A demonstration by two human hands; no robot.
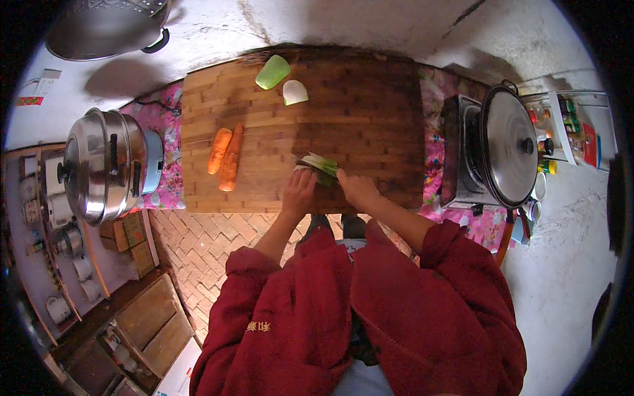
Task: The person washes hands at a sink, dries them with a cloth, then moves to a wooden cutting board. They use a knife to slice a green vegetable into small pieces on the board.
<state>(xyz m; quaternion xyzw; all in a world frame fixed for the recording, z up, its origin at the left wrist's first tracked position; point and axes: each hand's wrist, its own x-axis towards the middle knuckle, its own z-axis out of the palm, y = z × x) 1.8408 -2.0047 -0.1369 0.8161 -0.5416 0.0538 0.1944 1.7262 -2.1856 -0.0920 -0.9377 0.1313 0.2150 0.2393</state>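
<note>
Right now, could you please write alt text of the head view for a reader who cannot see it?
Seen from above, a person in a red jacket presses the left hand and right hand on a green and white vegetable on a wooden cutting board. Two carrots lie to the left; steel pots stand on both sides.

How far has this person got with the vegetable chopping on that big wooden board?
Early on, it seems. In hand: the left hand steadies a green-and-white leafy vegetable near the front edge of the cutting board, with the right hand at its other end; no cut pieces are visible. Left: two carrots lie whole, and a pale green chunk and a white piece wait at the back.
</note>
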